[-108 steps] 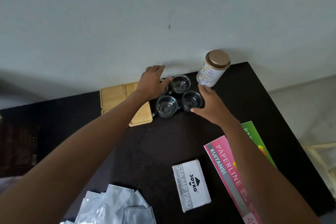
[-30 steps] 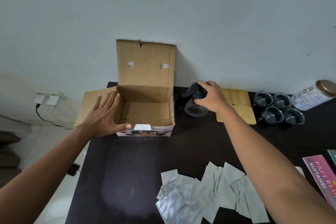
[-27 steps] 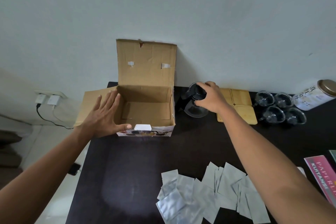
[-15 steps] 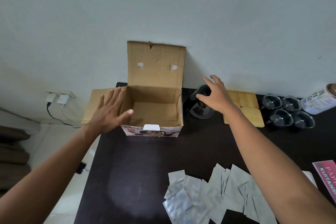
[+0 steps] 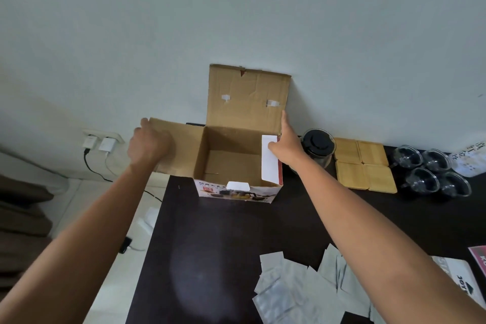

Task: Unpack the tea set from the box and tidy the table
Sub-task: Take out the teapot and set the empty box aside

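Right hand [image 5: 285, 148] left teapot [image 5: 318, 145], now pinching box [image 5: 236, 166] flap; left hand [image 5: 148, 146] gripping opposite flap.

The scene is lit softly and evenly by diffuse daylight. A dull glare patch is seen on the dark table [image 5: 210, 271]. A soft shadow is cast on the wall [image 5: 342, 34] beside the box [image 5: 236, 166]. Straight edges are bowed by wide-angle distortion, and slight blur is noted at the margins.
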